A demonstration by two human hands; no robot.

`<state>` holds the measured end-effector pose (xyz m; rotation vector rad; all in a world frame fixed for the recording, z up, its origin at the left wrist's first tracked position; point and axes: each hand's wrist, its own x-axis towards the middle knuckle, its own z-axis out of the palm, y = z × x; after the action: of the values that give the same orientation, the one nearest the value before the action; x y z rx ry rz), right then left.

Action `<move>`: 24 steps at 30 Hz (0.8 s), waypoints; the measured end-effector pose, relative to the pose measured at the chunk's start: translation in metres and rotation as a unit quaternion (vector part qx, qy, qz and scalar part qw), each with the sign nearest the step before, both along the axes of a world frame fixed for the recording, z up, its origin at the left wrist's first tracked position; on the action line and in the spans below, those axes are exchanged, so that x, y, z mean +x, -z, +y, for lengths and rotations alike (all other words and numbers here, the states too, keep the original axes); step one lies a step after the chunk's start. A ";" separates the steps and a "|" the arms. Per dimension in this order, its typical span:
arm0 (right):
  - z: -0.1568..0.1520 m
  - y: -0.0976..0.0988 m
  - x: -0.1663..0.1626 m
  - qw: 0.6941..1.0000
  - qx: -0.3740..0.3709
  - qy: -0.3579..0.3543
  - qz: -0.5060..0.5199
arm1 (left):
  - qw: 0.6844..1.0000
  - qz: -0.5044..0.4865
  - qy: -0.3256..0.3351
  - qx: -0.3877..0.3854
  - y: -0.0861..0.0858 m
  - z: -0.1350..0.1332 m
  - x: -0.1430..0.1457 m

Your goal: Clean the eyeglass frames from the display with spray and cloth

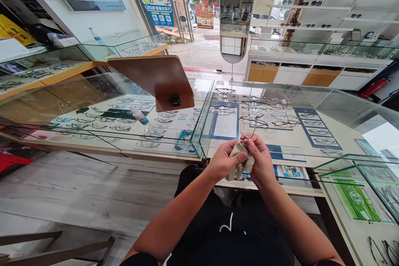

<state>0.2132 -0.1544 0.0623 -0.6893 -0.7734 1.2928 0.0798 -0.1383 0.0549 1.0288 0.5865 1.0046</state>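
My left hand (223, 158) and my right hand (261, 158) meet in front of the glass counter, both closed around a light cleaning cloth (239, 162). A pair of thin-framed glasses (249, 135) is wrapped in the cloth; its thin arms stick up above my fingers. My left thumb presses on the cloth and my right fingers pinch the frame through it. My lap in black clothing shows below.
A glass display counter (202, 133) full of several eyeglass frames runs across in front of me. A small spray bottle (139, 114) lies on it beside a brown tilted mirror back (156, 81). More cases stand at right (358, 174) and left; a wooden chair frame sits at lower left.
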 end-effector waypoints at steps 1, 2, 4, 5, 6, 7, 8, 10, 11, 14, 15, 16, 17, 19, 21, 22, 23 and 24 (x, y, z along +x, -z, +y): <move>-0.001 0.000 -0.001 1.000 0.000 0.001 0.001 | 1.000 -0.005 -0.013 0.000 -0.002 -0.001 0.003; -0.001 0.000 -0.003 1.000 -0.001 -0.001 0.002 | 1.000 -0.009 -0.025 0.000 -0.003 -0.002 0.005; -0.002 0.001 -0.003 1.000 -0.003 -0.009 0.004 | 0.999 -0.019 -0.040 -0.005 -0.005 -0.003 0.008; -0.002 0.001 -0.003 1.000 -0.004 -0.014 0.006 | 0.999 -0.022 -0.041 -0.010 -0.006 -0.003 0.009; -0.002 0.001 -0.002 1.000 -0.005 -0.017 0.007 | 0.999 -0.024 -0.039 -0.015 -0.007 -0.003 0.008; -0.002 0.001 0.000 1.000 -0.006 -0.019 0.008 | 0.999 -0.024 -0.033 -0.021 -0.007 -0.003 0.007; -0.002 0.000 0.002 1.000 -0.007 -0.019 0.009 | 0.999 -0.024 -0.023 -0.027 -0.007 -0.002 0.005; -0.002 -0.001 0.006 1.000 -0.012 -0.021 0.012 | 0.999 -0.022 0.010 -0.041 -0.006 0.000 -0.002; -0.002 -0.002 0.008 1.000 -0.016 -0.021 0.013 | 0.998 -0.019 0.032 -0.049 -0.006 0.001 -0.005; -0.001 -0.003 0.012 0.999 -0.023 -0.015 0.016 | 0.994 -0.007 0.092 -0.061 -0.005 0.003 -0.014; -0.002 -0.004 0.012 1.000 -0.024 -0.013 0.015 | 0.993 -0.003 0.098 -0.059 -0.005 0.004 -0.015; -0.002 -0.004 0.012 1.000 -0.024 -0.011 0.014 | 0.994 0.001 0.096 -0.053 -0.005 0.004 -0.014; -0.002 -0.004 0.011 1.000 -0.022 -0.011 0.013 | 0.995 0.004 0.087 -0.045 -0.005 0.003 -0.013; -0.003 -0.004 0.009 1.000 -0.017 -0.009 0.012 | 0.998 0.009 0.060 -0.026 -0.005 0.002 -0.008; -0.004 -0.003 0.005 1.000 -0.011 -0.001 0.009 | 0.999 0.007 0.035 -0.014 -0.005 0.001 -0.002; -0.004 -0.002 0.003 1.000 -0.009 0.003 0.006 | 1.000 0.001 0.026 -0.014 -0.006 0.000 0.001; -0.005 -0.002 0.002 1.000 -0.009 0.006 0.003 | 1.000 -0.008 0.017 -0.017 -0.006 -0.001 0.003; -0.005 -0.001 0.001 1.000 -0.009 0.008 0.001 | 1.000 -0.018 0.010 -0.022 -0.006 -0.001 0.005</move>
<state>0.2142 -0.1597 0.0635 -0.7081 -0.7542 1.2878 0.0852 -0.1394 0.0606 0.9734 0.5651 0.9874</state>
